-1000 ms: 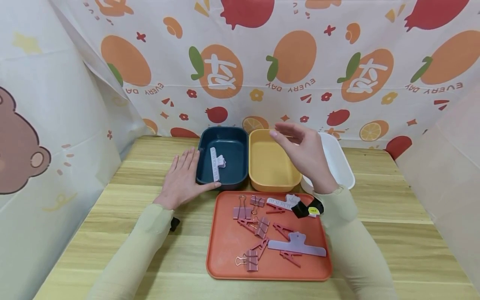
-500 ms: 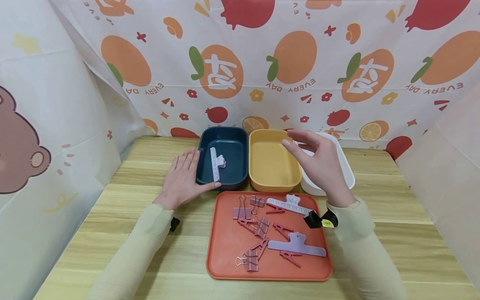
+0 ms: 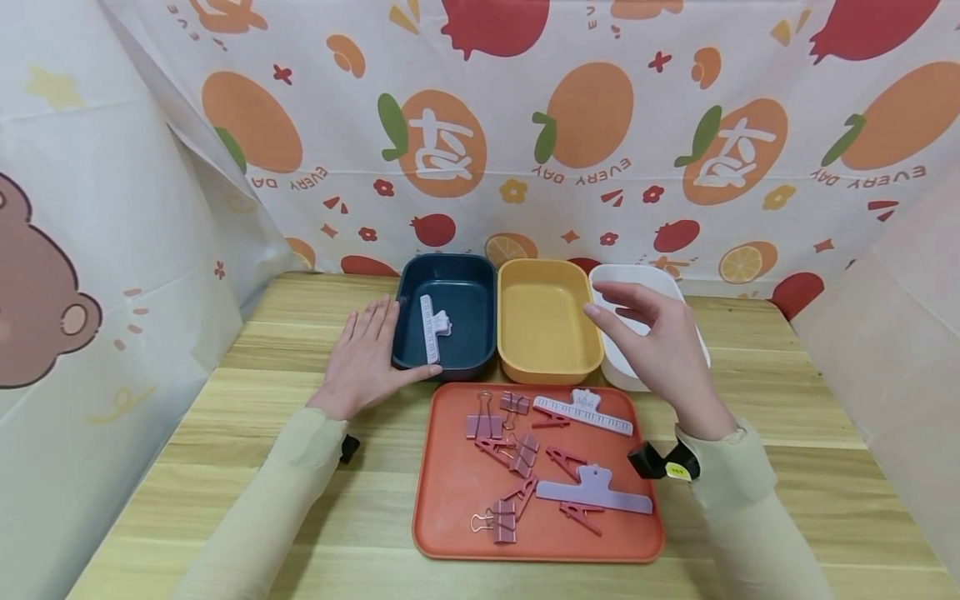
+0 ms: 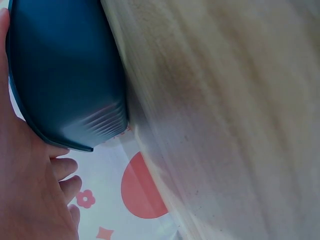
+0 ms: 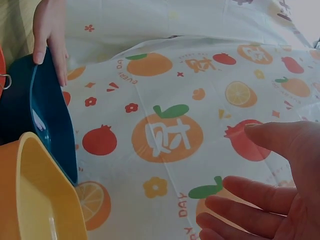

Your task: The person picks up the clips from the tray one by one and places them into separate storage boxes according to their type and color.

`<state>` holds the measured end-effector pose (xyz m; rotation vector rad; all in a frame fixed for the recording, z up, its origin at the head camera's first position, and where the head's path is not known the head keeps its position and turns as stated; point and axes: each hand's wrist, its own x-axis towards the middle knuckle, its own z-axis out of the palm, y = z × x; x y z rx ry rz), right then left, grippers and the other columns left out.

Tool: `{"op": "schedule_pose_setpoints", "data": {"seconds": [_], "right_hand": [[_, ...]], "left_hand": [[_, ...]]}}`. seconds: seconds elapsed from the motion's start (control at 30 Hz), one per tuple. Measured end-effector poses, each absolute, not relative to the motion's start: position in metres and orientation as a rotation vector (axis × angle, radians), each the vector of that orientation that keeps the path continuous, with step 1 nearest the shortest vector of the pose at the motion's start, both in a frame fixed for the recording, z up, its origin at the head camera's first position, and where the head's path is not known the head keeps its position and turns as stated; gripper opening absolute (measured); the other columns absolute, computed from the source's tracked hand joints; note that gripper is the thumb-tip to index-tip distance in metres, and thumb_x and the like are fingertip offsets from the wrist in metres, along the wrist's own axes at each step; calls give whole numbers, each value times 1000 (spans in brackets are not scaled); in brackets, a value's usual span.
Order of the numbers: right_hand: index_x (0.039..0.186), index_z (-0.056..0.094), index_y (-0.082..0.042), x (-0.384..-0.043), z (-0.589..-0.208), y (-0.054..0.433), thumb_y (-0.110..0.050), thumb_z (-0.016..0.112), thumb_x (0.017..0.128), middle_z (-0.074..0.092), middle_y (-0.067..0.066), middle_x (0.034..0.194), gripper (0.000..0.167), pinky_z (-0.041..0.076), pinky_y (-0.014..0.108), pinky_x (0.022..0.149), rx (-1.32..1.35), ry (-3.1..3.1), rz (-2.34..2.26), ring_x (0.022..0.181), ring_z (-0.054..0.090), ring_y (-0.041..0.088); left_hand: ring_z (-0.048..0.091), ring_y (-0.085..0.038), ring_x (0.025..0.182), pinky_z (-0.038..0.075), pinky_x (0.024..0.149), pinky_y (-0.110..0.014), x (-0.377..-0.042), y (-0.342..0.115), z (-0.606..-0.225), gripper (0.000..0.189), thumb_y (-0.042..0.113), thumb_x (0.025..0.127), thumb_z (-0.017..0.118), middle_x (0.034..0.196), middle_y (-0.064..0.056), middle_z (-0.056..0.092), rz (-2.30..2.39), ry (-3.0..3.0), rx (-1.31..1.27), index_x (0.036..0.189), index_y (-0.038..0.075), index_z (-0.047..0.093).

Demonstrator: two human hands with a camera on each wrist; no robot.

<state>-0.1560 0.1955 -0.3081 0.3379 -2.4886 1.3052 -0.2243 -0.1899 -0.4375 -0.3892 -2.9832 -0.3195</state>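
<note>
My left hand (image 3: 363, 358) lies with straight, spread fingers along the left rim of the dark blue bin (image 3: 468, 321), its thumb at the near corner. Inside that bin rests a white ruler-marked clip (image 3: 430, 329). My right hand (image 3: 656, 342) is raised over the white bin (image 3: 624, 371), thumb and fingers apart, holding nothing. In the right wrist view its relaxed fingers (image 5: 255, 195) show against the patterned cloth. An orange-red tray (image 3: 457, 517) in front carries another ruler-marked clip (image 3: 588, 412), a lilac wide clip (image 3: 596, 493), several pink binder clips (image 3: 484, 426) and several red clothespin-like clips (image 3: 581, 515).
A yellow bin (image 3: 550, 325) stands between the blue and white ones, all three in a row at the back. Behind them hangs a fruit-print cloth (image 3: 510, 142). The wooden table (image 3: 780, 400) extends to both sides of the tray.
My right hand has moved right and slightly nearer, from over the yellow bin to over the white one, uncovering the ruler-marked clip on the tray. The left hand has stayed still.
</note>
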Motion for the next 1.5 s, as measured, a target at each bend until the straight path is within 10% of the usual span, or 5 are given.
{"op": "schedule_pose_setpoints", "data": {"seconds": [1.5], "right_hand": [[130, 69, -8, -145, -366, 223, -48, 75, 92, 68, 15, 125, 56, 53, 53, 95, 231, -2793, 1318, 115, 64, 34]], "left_hand": [[9, -37, 153, 0, 123, -51, -225, -191, -437, 132, 94, 74, 49, 167, -20, 15, -324, -2995, -391, 162, 1, 15]]}}
